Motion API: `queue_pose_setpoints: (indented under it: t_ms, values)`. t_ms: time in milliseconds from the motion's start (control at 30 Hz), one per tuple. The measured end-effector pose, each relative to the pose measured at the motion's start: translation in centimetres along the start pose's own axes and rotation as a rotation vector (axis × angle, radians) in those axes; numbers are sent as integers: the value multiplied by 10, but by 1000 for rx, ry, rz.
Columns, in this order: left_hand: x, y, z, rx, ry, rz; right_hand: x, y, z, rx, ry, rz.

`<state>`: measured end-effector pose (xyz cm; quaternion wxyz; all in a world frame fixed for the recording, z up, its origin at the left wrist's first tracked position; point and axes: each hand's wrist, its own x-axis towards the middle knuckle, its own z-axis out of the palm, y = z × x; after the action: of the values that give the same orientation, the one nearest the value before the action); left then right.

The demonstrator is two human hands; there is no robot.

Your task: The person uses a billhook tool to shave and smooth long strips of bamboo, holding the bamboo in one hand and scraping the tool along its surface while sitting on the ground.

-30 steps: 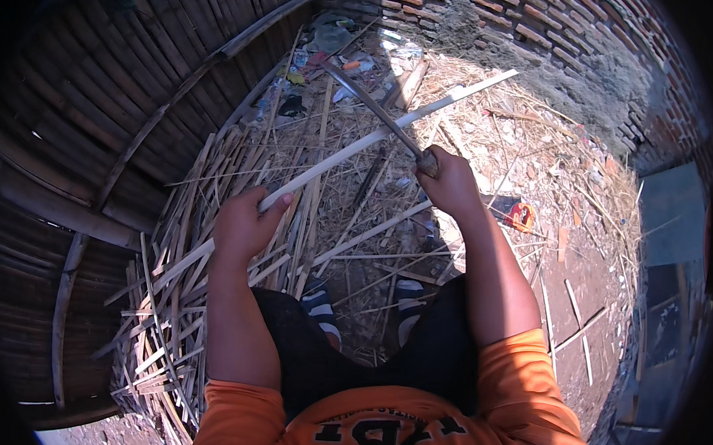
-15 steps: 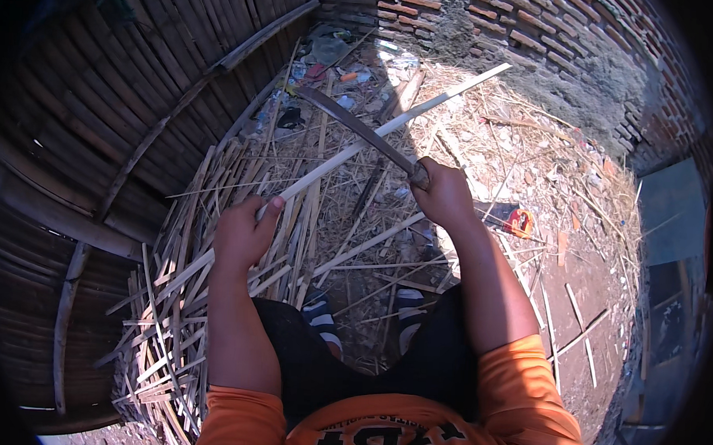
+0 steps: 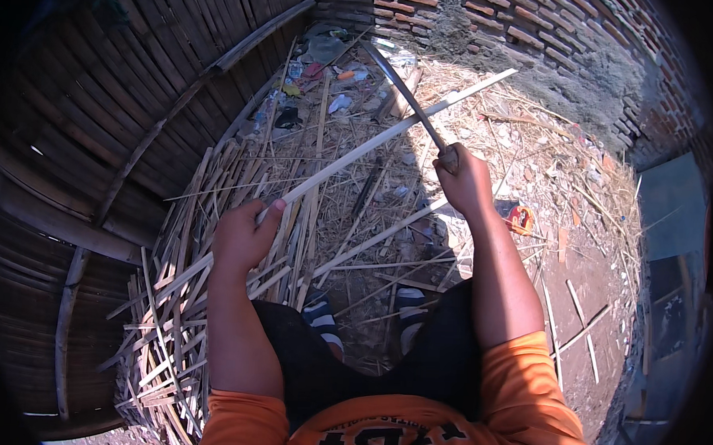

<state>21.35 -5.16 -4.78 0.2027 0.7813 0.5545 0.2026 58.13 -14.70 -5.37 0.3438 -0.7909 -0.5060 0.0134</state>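
My left hand is closed around a long pale bamboo strip, thumb along its top. The strip slants up and away to the right, its far end above the littered ground. My right hand grips the wooden handle of a machete, whose long, slightly curved blade points away and to the left. The blade crosses the strip beyond its middle, near the far end. Whether the edge touches the strip or bites into it I cannot tell.
Many split bamboo strips lie heaped at my left, beside a slatted bamboo wall. Shavings and scraps cover the ground up to a brick wall. A red and black packet lies right of my right forearm. My sandalled feet are below.
My right hand has moved right and slightly away, sliding the machete toward the strip's far end. The blade now points more steeply away. My left hand has hardly moved.
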Motion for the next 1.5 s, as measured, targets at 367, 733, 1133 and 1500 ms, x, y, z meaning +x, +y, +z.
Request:
queue_pose_setpoints:
  t_ms: [367,733,1133,1500]
  values:
    - [-8,2,-13,20,101,31,16,61,-10,50,169,190]
    - [-1,-24,16,-310,-47,111,-22,-30,6,-187,-228,-371]
    - [2,5,27,-287,-103,92,-30,-50,13,108,-416,-293]
    - [-2,15,16,-270,-153,56,-18,-23,17,351,-322,16]
